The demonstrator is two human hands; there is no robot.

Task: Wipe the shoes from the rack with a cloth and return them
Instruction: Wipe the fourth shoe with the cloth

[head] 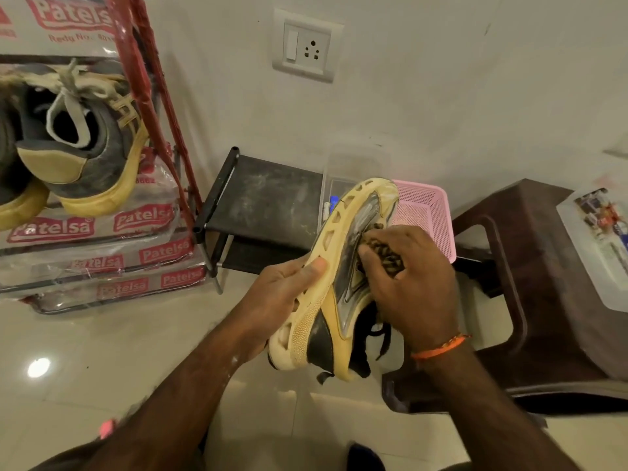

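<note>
Left hand (289,283) gripping; right hand (411,283) curled, pressing.

I hold a shoe (334,277) on its side in front of me, toe away, sole to the left: my left hand (289,287) grips the sole, my right hand (413,283) presses a cloth (384,251) on the upper. Behind the shoe stands a low rack (261,198) against the wall (441,96), with a basket (428,212) at its right end. Right of that is a stool (530,266) with a box (598,246) on it. To my far left a taller rack (159,107) holds another shoe (78,137). A socket (307,45) sits on the wall above
</note>
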